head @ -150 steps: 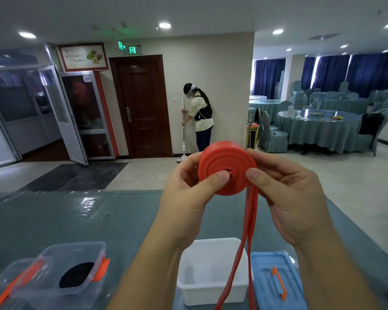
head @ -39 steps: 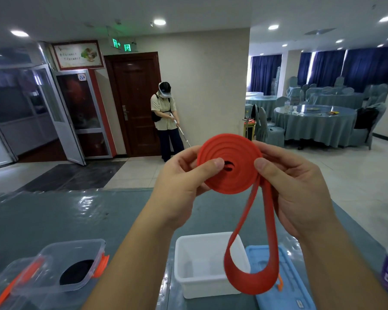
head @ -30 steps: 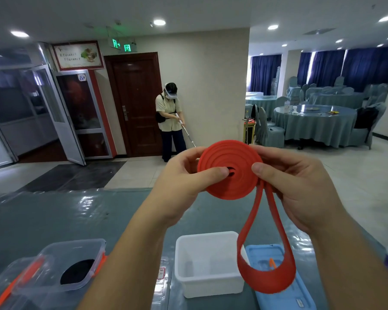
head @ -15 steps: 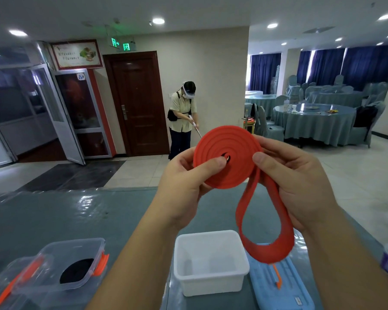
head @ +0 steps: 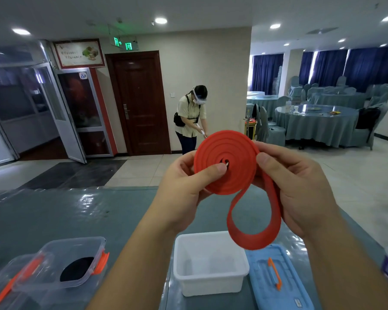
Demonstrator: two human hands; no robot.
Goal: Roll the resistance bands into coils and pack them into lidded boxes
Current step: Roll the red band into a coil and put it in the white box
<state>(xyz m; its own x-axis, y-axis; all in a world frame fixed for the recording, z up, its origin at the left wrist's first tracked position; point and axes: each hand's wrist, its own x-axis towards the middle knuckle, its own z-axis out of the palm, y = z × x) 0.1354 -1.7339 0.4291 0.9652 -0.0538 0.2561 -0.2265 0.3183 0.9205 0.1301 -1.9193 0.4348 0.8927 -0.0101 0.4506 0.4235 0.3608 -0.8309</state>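
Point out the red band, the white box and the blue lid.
red band [head: 227, 175]: head view, on the face of the coil.
white box [head: 211, 285]: head view, on its front wall.
blue lid [head: 263, 274]: head view, on its flat top left of the orange handle.

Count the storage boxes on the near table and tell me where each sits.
2: the clear box with orange latches at near left, lid on; the open white box in the middle, below the hands. More may lie outside the frame.

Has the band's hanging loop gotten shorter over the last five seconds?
Yes. The loop now ends above the white box rim; earlier it hung past it.
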